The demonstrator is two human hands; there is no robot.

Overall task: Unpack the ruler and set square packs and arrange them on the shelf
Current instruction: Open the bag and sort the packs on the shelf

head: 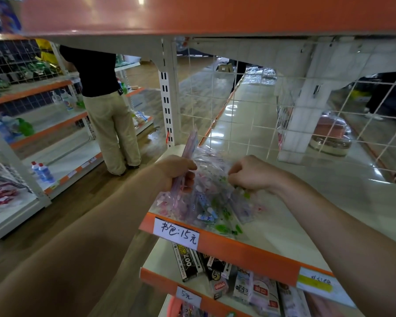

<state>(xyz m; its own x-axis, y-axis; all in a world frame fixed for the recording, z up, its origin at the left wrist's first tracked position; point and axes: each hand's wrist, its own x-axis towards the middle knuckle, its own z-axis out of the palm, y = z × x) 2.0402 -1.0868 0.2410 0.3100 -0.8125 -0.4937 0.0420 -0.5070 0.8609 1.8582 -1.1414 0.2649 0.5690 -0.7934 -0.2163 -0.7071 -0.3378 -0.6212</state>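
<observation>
The fingers of the left hand are curled tightly around a pink ruler pack. The pack stands almost upright, and its top end rises above the fist. The fingers of the right hand are also curled, and they pinch the crinkled top of a clear plastic bag. The two hands are near each other, with the mouth of the bag between them. The bag holds more ruler and set square packs in pink, blue and green. It lies on the white shelf just behind the shelf's orange front edge. A handwritten white price label is stuck to that edge, below the bag. On the lower shelf beneath, black boxes and other packaged goods lie side by side. A white wire mesh forms the back of the shelf, beyond the hands. To the left, across the aisle, another person in a black top and beige trousers stands facing more shelving, which carries bottles.
</observation>
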